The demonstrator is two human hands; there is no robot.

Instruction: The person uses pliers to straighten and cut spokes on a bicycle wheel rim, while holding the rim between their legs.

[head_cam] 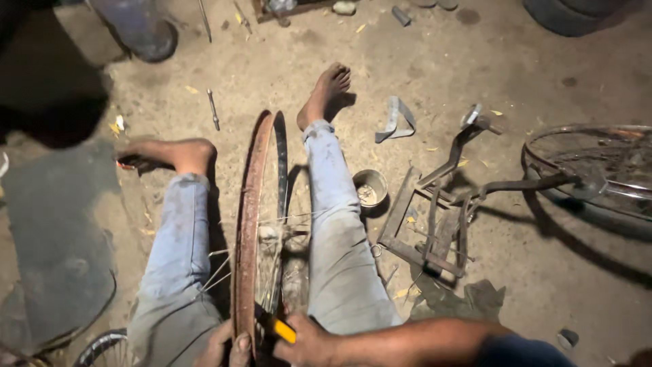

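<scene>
Rusty rim upright between the knees, both hands at its near edge.

A dark mat (58, 251) lies far left, a bolt (214, 109) on the dirt beyond the foot. The left hand (224, 348) curls its fingers round the rim (246, 231), gripping the metal (only partly in view at the bottom edge). The rim stands on edge between the jeans-clad legs, spokes showing. The right hand (309, 340) is closed round a yellow-handled tool (282, 329), pressed against the rim. Further right sit a small tin (370, 189), a metal frame (428, 231) and another wheel (598, 170).
</scene>
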